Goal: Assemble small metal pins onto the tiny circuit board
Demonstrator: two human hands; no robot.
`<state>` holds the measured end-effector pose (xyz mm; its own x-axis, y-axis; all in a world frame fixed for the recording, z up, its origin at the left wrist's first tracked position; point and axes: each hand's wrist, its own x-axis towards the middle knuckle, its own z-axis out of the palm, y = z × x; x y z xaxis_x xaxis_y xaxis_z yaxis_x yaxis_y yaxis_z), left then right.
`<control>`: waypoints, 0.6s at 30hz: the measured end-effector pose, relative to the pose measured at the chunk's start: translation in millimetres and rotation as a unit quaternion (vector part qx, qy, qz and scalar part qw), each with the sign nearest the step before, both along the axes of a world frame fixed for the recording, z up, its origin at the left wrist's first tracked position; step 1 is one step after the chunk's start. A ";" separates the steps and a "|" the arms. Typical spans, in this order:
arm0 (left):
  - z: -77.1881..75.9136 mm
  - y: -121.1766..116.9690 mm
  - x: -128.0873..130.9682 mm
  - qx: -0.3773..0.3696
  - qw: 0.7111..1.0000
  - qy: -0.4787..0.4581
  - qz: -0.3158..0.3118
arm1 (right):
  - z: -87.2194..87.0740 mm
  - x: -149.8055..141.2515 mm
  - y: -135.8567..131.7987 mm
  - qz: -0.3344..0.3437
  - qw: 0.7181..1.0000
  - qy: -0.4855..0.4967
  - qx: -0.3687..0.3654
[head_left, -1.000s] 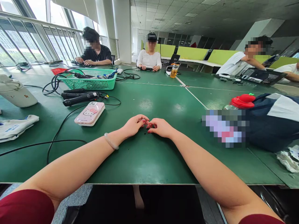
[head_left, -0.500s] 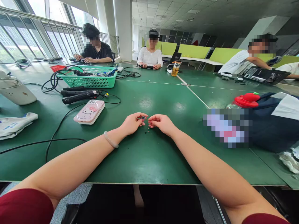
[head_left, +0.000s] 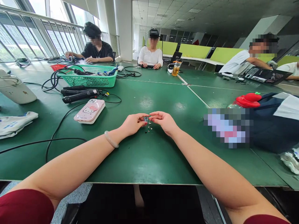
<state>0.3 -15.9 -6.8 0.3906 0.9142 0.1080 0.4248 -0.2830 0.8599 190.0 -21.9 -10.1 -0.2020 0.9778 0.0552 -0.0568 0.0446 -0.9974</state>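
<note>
Between the thumb and fingertips of my left hand (head_left: 134, 123) is a small blue-grey part (head_left: 146, 119) that looks like a tiny circuit board. My right hand (head_left: 164, 121) is closed in a pinch right beside it. Whatever those right fingertips hold, if anything, is too small to tell. Below the fingertips, on the green tabletop (head_left: 140, 161), lie several tiny loose pieces (head_left: 149, 128), some dark and some light.
To the left lie a pink phone-like case (head_left: 90, 111), black handheld devices (head_left: 80, 95) with cables, and a green basket (head_left: 91, 80). A dark bag (head_left: 275, 127) and red-lidded jar (head_left: 247, 100) stand right. Several people sit around the table.
The part in my left hand has turned and shows more of its blue-grey face. My right fingers have shifted slightly up against it. More small pieces show on the table below.
</note>
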 end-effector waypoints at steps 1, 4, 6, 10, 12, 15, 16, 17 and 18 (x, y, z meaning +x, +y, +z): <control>0.3 -0.1 0.0 0.018 1.000 0.019 0.004 | 0.5 -0.7 -0.7 -0.005 1.000 0.006 -0.006; 2.4 -1.3 0.2 0.066 0.995 0.068 0.012 | 1.5 -3.5 -2.6 -0.025 0.998 0.031 -0.041; 4.2 -2.7 0.7 0.080 0.993 0.081 0.010 | 1.5 -5.9 -3.3 -0.044 0.995 0.049 -0.069; 7.7 -6.0 2.3 0.098 0.990 0.103 0.008 | 0.8 -9.9 -4.1 -0.053 0.993 0.061 -0.090; 8.8 -6.8 2.8 0.107 0.988 0.113 0.009 | 0.2 -11.1 -4.4 -0.050 0.994 0.054 -0.082; 9.4 -6.5 3.0 0.111 0.987 0.120 0.009 | -1.0 -12.5 -4.4 -0.052 0.996 0.033 -0.059; 9.2 -6.2 2.9 0.111 0.986 0.121 0.009 | -1.6 -12.9 -4.4 -0.054 0.997 0.023 -0.051; 8.9 -5.8 2.9 0.112 0.986 0.121 0.008 | -2.1 -13.3 -4.4 -0.057 0.997 0.014 -0.045; 8.5 -5.4 2.8 0.113 0.986 0.121 0.007 | -2.5 -13.7 -4.3 -0.058 0.997 0.005 -0.039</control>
<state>3.1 -21.3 1.7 0.4178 0.8829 0.2141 0.6147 -0.4483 0.6490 176.3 -26.2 -12.6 -0.0861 0.9961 -0.0214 -0.0661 -0.0271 -0.9974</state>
